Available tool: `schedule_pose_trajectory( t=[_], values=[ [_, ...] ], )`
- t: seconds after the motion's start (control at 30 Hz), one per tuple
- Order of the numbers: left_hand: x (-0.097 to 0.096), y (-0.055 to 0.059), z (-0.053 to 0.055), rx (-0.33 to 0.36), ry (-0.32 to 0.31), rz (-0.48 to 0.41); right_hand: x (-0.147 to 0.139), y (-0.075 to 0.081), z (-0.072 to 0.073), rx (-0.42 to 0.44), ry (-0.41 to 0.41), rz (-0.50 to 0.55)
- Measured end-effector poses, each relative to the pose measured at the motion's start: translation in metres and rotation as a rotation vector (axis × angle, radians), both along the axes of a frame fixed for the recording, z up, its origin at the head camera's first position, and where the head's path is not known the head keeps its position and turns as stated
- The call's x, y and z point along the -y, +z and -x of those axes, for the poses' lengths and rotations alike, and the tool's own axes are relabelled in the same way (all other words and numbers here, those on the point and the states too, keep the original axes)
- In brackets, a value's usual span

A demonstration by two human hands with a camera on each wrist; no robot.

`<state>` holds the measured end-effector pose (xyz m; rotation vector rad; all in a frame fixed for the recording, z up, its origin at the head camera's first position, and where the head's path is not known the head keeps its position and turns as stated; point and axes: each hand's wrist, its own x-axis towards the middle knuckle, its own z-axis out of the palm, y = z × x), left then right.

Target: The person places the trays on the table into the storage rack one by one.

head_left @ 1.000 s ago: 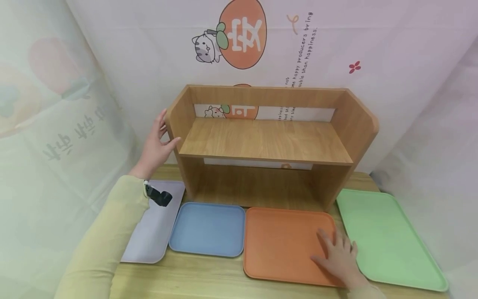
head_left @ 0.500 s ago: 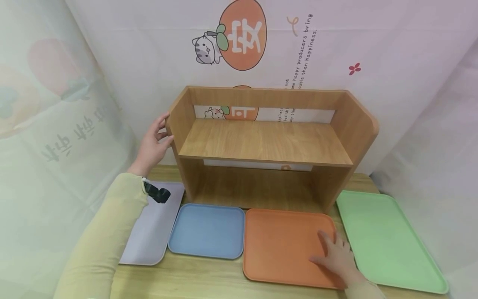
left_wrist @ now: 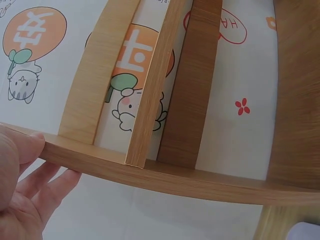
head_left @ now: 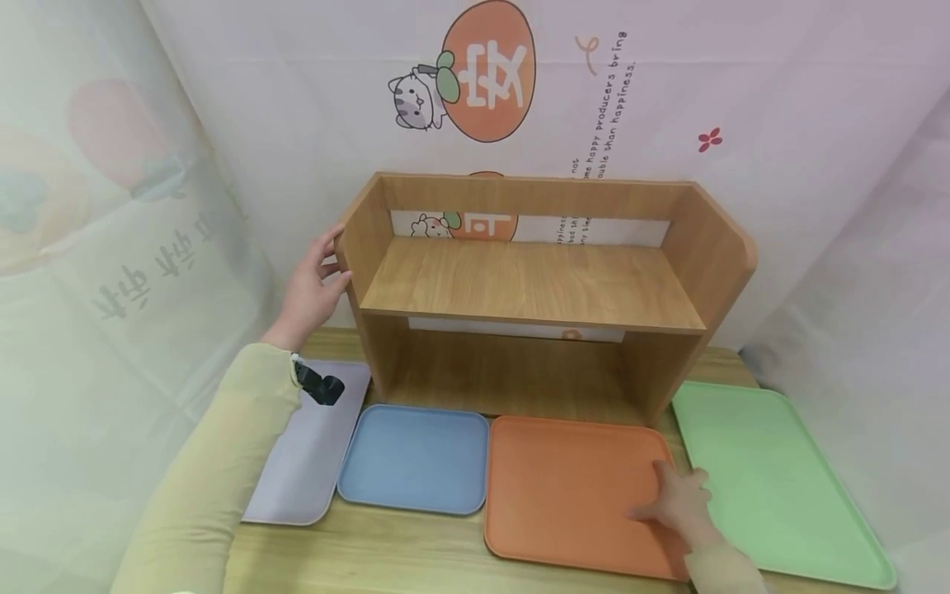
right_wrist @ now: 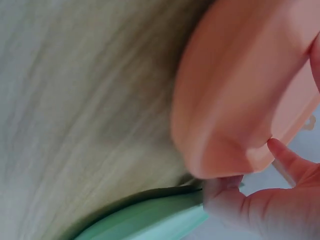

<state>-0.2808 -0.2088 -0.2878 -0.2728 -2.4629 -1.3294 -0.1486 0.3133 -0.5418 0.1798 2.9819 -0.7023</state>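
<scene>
Brown wood-grain shelf (head_left: pixel 530 276) stands upright at the back of the table (head_left: pixel 371 549), open front facing the person, long axis running left to right. The left hand (head_left: pixel 310 290) grips its left side panel by the edge. The orange tray (head_left: pixel 567 487) lies before the shelf, long axis likewise. The right hand (head_left: pixel 681 499) touches its right end; whether it grasps cannot be determined. The left sleeve (head_left: pixel 215 462) covers part of the lavender tray (head_left: pixel 312 462).

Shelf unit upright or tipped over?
Upright: in the head view the shelf unit stands on the table, side panels rising, while the left hand touches one side.
</scene>
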Motion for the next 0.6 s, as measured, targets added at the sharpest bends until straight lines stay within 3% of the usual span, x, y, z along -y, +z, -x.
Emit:
schedule_pose_trajectory(
  t=[0.37, 0.47, 0.6],
  values=[
    [0.002, -0.004, -0.001, -0.008, 0.010, 0.015, -0.021, 0.028, 0.000, 0.001, 0.113, 0.166],
    [0.002, -0.004, 0.000, -0.011, 0.010, 0.015, -0.032, 0.033, -0.001, 0.086, 0.201, 0.334],
    [0.001, -0.004, 0.001, -0.007, 0.007, 0.019, -0.053, 0.037, -0.002, 0.330, 0.312, 0.743]
  ],
)
